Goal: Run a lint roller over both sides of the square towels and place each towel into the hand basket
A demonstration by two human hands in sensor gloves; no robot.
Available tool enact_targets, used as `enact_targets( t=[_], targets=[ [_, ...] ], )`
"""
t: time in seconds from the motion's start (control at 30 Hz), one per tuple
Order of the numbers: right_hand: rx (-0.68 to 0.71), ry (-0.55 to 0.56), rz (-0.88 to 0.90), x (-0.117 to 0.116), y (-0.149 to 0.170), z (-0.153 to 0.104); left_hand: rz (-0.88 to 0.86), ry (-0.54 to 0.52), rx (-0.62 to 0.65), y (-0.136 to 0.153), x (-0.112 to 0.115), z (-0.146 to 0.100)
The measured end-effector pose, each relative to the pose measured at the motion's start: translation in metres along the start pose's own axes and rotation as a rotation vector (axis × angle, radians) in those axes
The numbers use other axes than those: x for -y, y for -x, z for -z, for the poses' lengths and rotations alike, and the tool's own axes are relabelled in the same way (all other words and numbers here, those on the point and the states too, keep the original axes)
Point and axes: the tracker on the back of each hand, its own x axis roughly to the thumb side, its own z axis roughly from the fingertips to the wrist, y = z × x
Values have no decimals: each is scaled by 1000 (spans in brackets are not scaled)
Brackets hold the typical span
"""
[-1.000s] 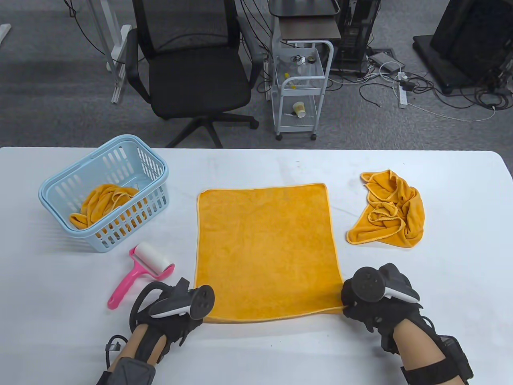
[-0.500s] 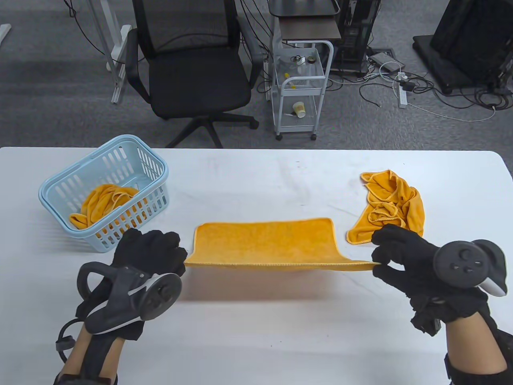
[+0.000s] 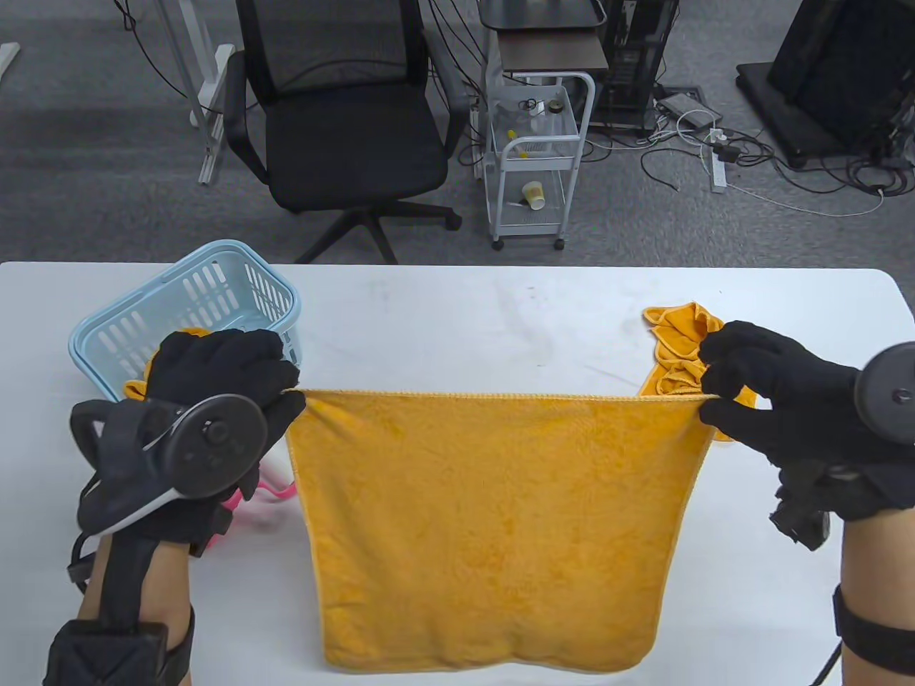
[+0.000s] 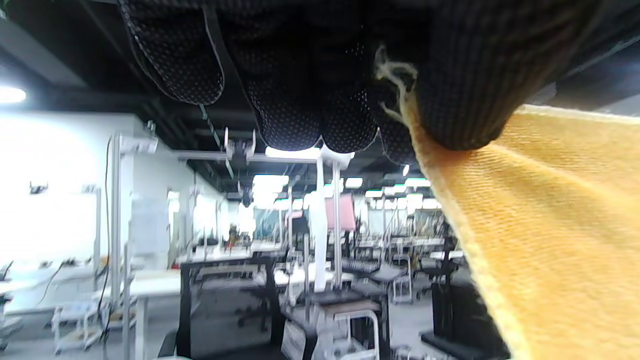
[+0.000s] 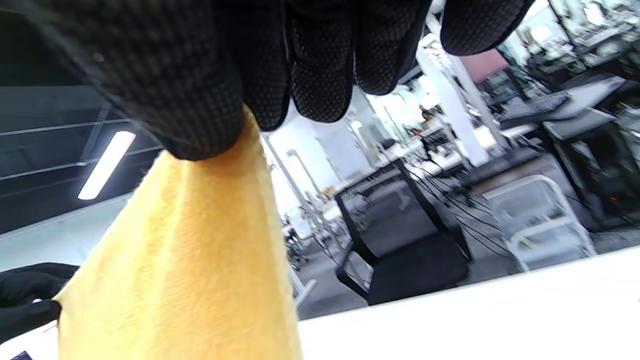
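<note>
A square orange towel hangs stretched in the air above the table. My left hand pinches its top left corner, and my right hand pinches its top right corner. The left wrist view shows the towel clamped between thumb and fingers; in the right wrist view the towel hangs from a like pinch. The pink lint roller lies on the table, mostly hidden behind my left hand. The light blue hand basket stands at the back left, with an orange towel inside, largely hidden.
A second crumpled orange towel lies at the right of the white table, partly behind my right hand. Beyond the far edge stand a black office chair and a small white cart.
Both hands have lifted the towel off the table by its near corners and raised it, so it now hangs facing the camera. The left hand now covers the roller and part of the basket.
</note>
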Motion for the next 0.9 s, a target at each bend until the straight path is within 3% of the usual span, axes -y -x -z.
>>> enact_targets(
  t=[0.03,0.27,0.47,0.6,0.77,0.9],
  targets=[
    [-18,-11,1,-6,6,4,5,24,-6,0,10,7],
    [-291,-83,69,-102,104,54,69,220,-79,-10,134,66],
    [-487,-93,97,-173,164,76,136,344,-158,-14,224,95],
    [-556,22,36,-198,176,87,146,346,-217,-14,259,108],
    [-618,183,-144,-214,172,96,194,286,-310,-16,278,118],
    [-555,165,-258,-220,163,98,224,298,-302,-15,280,114]
  ],
)
